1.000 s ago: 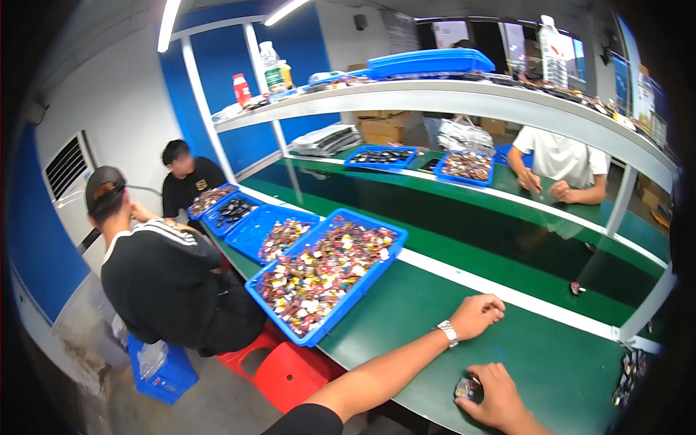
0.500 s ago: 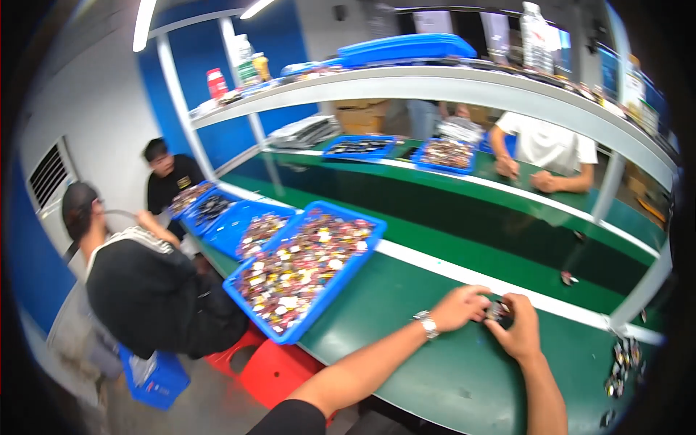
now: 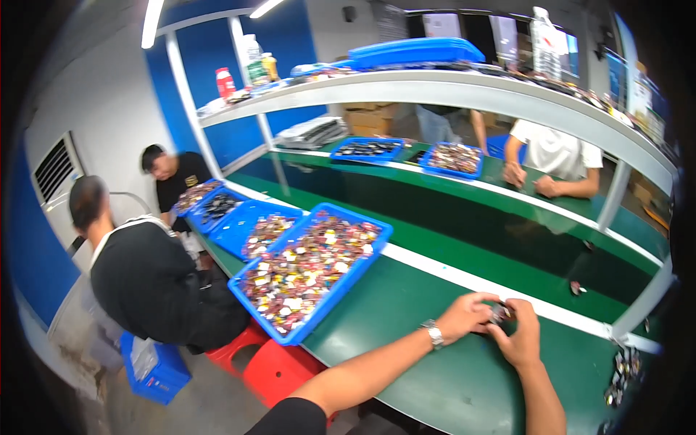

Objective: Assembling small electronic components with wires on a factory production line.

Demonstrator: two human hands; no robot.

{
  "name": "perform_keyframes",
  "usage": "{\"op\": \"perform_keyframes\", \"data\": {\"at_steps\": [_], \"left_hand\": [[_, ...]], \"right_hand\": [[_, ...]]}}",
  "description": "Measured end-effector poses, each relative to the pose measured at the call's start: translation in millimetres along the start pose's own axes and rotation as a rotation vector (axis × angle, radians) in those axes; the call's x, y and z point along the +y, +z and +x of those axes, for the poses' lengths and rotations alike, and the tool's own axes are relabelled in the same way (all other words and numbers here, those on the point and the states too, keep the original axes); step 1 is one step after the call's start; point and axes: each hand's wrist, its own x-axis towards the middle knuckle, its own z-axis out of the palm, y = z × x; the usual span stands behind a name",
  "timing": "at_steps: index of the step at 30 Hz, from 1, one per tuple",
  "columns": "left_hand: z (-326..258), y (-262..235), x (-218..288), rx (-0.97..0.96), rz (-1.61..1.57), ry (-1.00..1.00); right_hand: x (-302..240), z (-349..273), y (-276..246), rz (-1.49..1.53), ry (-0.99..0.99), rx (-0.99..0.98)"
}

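Above the green work table (image 3: 413, 326), my two hands meet around a small dark, shiny part (image 3: 498, 314). My left hand (image 3: 466, 317), with a metal watch at its wrist, pinches it from the left. My right hand (image 3: 522, 333) curls around its right side, thumb against it. Fingers cover most of the part, so its exact kind cannot be made out. To the left of my forearm lies a large blue tray (image 3: 310, 336), heaped with small multicoloured shiny pieces (image 3: 312, 268).
More blue trays (image 3: 243, 228) line the table at left, near two seated people. A red stool (image 3: 279, 373) stands below the edge. Small dark parts (image 3: 623, 373) lie at right. A white shelf (image 3: 406, 85) spans above the green belt; someone in white sits across.
The view has shifted slightly, so the surroundings sit a little lower and to the right. Both hands stay around the small part, with only slight finger movement.
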Motion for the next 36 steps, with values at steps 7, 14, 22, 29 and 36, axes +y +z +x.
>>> {"op": "perform_keyframes", "data": {"at_steps": [7, 14, 22, 29, 36], "left_hand": [[-18, -7, 23, 0.133, 0.034, 0.021], [-14, 9, 29, 0.123, 0.057, 0.002], [-13, 5, 25, 0.127, 0.106, 0.014], [-14, 10, 23, 0.083, 0.138, -0.030], [-16, 6, 19, -0.042, 0.076, -0.028]], "right_hand": [[8, 1, 12, 0.070, -0.009, 0.001], [2, -1, -8, 0.039, 0.037, -0.022], [-1, -2, -9, 0.065, 0.064, -0.090], [7, -6, -2, 0.047, 0.025, -0.085], [0, -4, -3, 0.004, 0.036, -0.044]]}}
